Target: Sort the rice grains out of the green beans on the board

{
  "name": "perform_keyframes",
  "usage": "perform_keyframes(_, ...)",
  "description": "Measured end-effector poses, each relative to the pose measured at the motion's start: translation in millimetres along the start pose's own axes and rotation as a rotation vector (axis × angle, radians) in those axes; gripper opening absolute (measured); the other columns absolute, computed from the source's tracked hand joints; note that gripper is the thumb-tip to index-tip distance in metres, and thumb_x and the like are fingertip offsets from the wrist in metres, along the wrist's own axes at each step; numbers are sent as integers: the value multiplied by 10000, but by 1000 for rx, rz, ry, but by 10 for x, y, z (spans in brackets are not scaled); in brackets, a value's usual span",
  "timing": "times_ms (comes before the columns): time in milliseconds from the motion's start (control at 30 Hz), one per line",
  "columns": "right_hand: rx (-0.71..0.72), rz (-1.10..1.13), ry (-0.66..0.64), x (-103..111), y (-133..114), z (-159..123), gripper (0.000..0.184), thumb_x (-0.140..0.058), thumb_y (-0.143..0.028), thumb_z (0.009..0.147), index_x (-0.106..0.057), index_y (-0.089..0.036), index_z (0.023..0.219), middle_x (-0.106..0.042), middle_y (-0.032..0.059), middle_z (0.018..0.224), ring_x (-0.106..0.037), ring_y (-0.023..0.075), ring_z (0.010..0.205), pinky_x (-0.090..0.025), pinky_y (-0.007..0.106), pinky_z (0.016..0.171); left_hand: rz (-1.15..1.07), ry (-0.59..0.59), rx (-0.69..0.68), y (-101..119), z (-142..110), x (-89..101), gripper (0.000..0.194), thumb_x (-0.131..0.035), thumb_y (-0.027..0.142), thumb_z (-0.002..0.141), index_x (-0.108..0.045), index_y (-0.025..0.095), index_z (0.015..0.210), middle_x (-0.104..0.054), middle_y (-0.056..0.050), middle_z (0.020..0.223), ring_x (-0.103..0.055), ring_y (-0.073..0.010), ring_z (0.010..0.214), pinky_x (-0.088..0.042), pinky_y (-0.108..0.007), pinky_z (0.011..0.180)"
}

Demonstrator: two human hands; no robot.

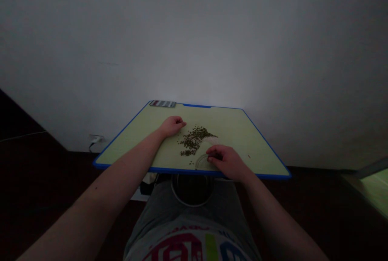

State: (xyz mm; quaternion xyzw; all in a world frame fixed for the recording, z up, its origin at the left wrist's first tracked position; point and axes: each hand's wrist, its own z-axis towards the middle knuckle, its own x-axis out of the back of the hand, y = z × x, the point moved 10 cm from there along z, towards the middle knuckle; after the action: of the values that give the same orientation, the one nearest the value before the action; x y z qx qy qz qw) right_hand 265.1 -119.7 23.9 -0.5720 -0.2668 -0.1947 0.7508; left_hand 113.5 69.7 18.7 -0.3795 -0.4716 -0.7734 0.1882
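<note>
A loose pile of small dark green beans (194, 139) is spread over the pale yellow tabletop (121, 148). My left hand (172, 126) rests just left of the pile, fingers curled; whether anything is in them is hidden. At the near right of the pile, my right hand (226, 160) has its fingers closed at the edge of a clear round container (201, 161), which looks like a shallow dish or lid. Its far side is hard to make out. A few beans lie apart near the table's front edge.
A phone (163, 104) with a lit screen lies at the far left corner. Below the table's blue front edge, a metal bowl (192, 205) sits between my thighs. A small dark speck (249, 156) lies at right. The wall (194, 51) stands behind.
</note>
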Motion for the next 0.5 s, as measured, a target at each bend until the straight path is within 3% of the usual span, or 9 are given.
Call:
perform_keyframes(233,-7,63,2,-9,23,13,177,-562,-187,722,-606,-184,893,-666,15,769,-608,138,692,-464,250,633,6,-1,-22,16,4,1,354,-475,485,710,-593,157,647,-518,13,548,-440,-115,538,-309,-249,520)
perform_keyframes(500,47,-41,122,6,-68,225,186,-565,-168,718,-616,-194,894,-658,7,761,-599,134,681,-461,266,654,6,1,-4,31,-8,11,333,-483,469,710,-586,160,641,-512,16,538,-441,-114,535,-306,-246,515)
